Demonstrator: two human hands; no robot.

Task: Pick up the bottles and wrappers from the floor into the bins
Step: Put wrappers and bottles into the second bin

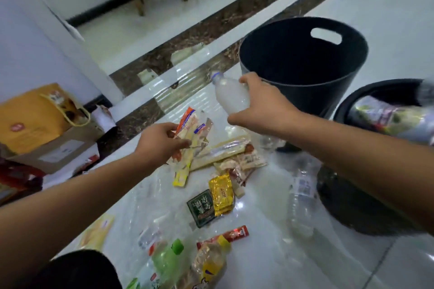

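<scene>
Boxes (35,119) sit far left by the wall, and the top one is yellow with a string handle. Your left hand (159,143) comes next, just above the floor (270,260). Its fingers are curled round a bunch of wrappers (192,129). These are long, thin and pale yellow, with orange and blue bits at the ends. They stick out past your fingers. Some point up and right, and some hang down to the pile.

Below that hand more trash lies on the white tiles. A green bottle (166,263) and a yellow bottle (211,263) are near the bottom edge. A red wrapper (237,233) lies just above them. Then a green packet (203,210) and a gold packet (222,195) lie side by side.

Your right hand (263,105) holds a white bottle (231,98) up in the air. It looks cloudy and has a pale blue cap. Your thumb is under it and your fingers wrap over it. The cap end pokes out to the left of your hand and tilts up. The bottle is just left of the big bin (303,63), close to its rim.

A clear bottle (301,197) lies flat on the floor under your right arm. The big bin is black with a handle hole. The far bin (366,195) on the right is black too, with shiny trash inside, too blurry to name.
</scene>
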